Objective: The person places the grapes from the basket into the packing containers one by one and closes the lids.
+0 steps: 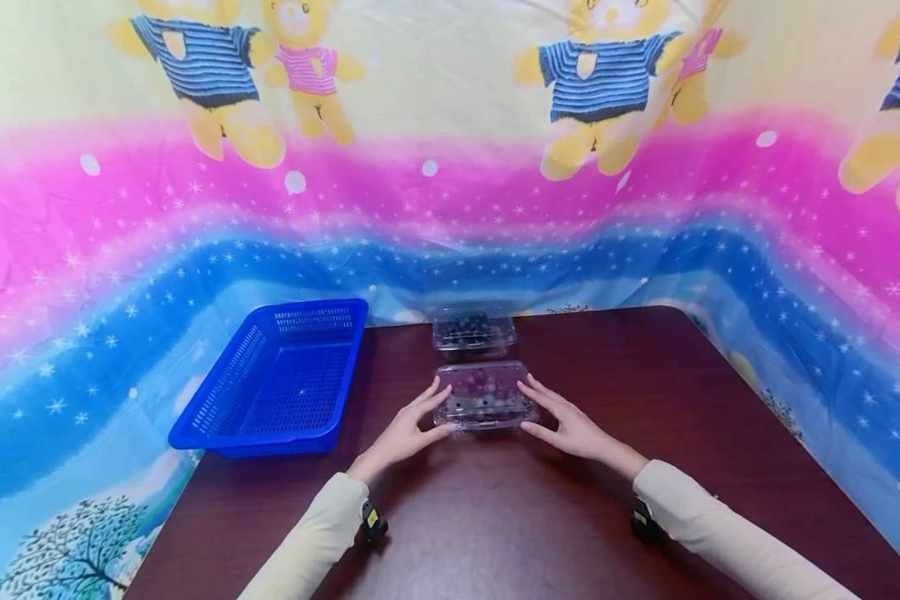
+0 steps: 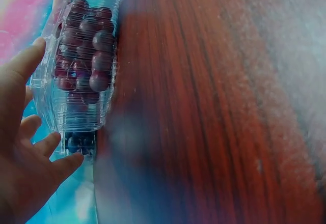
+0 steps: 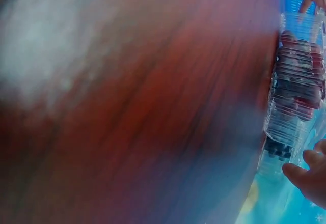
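Observation:
A clear plastic clamshell box (image 1: 487, 397) of round reddish-purple fruit, like grapes, sits on the table with its lid down. My left hand (image 1: 411, 423) is at its left end, fingers spread and thumb near the front corner. At the opposite end, my right hand (image 1: 568, 423) mirrors it with fingers spread and thumb toward me. In the left wrist view the left hand (image 2: 30, 152) has a fingertip right at the side of the fruit box (image 2: 84, 66). The right wrist view shows the right hand's fingers (image 3: 300, 175) loosely bent beside the box (image 3: 295, 81).
Behind it stands a second clear box (image 1: 473, 331) of small dark round fruit, near the table's back edge. A blue perforated plastic basket (image 1: 348, 367) is on the left of the brown table (image 1: 645, 375). A cartoon-printed cloth (image 1: 450, 208) hangs around the table.

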`<state>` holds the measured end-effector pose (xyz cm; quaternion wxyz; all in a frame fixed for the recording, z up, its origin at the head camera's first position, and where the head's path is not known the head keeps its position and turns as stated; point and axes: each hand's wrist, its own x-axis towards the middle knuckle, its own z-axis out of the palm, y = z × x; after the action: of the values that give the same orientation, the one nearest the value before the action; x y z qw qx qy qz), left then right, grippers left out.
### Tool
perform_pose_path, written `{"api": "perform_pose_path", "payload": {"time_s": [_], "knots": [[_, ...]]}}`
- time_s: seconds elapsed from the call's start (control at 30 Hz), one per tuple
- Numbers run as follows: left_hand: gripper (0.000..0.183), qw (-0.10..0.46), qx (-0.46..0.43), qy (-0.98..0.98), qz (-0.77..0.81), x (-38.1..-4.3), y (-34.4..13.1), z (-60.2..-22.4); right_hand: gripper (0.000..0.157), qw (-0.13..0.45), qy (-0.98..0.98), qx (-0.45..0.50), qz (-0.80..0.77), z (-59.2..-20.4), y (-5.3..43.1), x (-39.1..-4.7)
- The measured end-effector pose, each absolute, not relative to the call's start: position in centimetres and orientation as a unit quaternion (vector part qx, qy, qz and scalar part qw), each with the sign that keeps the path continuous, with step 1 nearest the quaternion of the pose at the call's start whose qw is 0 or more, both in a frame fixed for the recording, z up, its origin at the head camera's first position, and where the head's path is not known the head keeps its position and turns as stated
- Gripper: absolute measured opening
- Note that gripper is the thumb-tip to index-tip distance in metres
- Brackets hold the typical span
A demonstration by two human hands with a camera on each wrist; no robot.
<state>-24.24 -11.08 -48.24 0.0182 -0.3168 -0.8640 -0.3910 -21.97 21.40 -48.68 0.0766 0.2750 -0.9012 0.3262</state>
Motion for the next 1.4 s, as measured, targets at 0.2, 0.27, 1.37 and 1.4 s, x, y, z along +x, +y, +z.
{"api": "perform_pose_path", "payload": {"time_s": [0.2,0.27,1.37,1.4], "knots": [[0.067,0.008,-0.317,-0.872,-0.372,-24.4,-11.2,-48.3,0.066,0.075,-0.919,0.267,0.281,-48.6,21.4,-21.8],[0.068,0.006,-0.318,-0.874,-0.368,-24.4,-11.2,-48.2,0.066,0.07,-0.923,0.264,0.273,-48.6,21.4,-21.8],[0.066,0.006,-0.312,-0.892,-0.327,-25.2,-10.9,-47.9,0.066,0.041,-0.929,0.253,0.266,-48.5,21.1,-23.1],[0.066,0.006,-0.312,-0.893,-0.326,-25.3,-10.9,-47.9,0.066,0.04,-0.929,0.253,0.267,-48.5,21.1,-23.1]]}}
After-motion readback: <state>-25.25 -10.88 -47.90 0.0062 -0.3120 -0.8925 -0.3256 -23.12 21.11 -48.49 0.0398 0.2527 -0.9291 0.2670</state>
